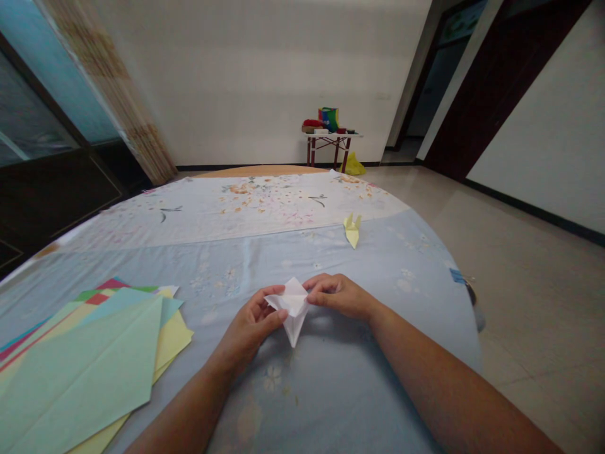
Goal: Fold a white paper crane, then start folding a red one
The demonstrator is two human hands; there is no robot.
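Between my hands, just above or on the blue cloth, is a folded piece of white origami paper (295, 306) with a pointed top and a long point toward me. My left hand (259, 318) pinches its left side, thumb on the front face and fingers behind. At the right edge, my right hand (338, 295) grips the paper between thumb and bent fingers. Beyond my right hand, a yellow folded paper figure (352, 231) with two upright points lies on the cloth. Parts of my fingertips are hidden behind the white paper.
A stack of coloured paper sheets (94, 366) spreads over the table's left side. Blue and white floral cloths (378, 372) cover the round table. A blue clip (456, 276) sits at its right edge. By the far wall stands a small table (331, 135) with bags and boxes.
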